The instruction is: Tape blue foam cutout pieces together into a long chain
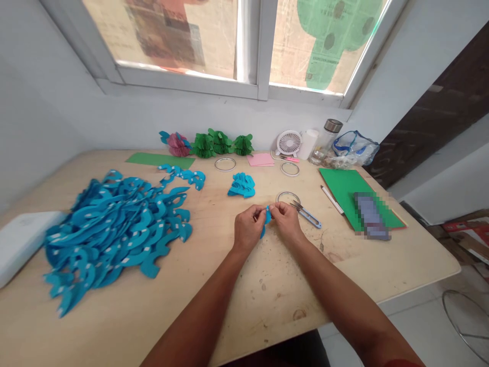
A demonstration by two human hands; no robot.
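Between my two hands is a small blue paper cutout point(268, 216), mostly covered by the fingers. My left hand point(250, 224) pinches its left side, and my right hand point(284, 218) grips its upper right edge. Just beyond them lies a small stack of wavy blue paper pieces point(242, 184). Beside my right hand are blue-handled thread snips point(308, 215) and a roll of thin tape point(289, 195). A large heap of blue paper cutouts with white patches point(114, 229) spreads over the table to the left.
Along the wall stand green paper honeycomb shapes point(219, 142), a pink one point(179, 145), a small white fan point(289, 142) and a glass bottle point(326, 140). Green sheets point(340, 188) with a blurred-out object on top lie right, near a white pen point(331, 199). A white block point(26, 239) sits far left.
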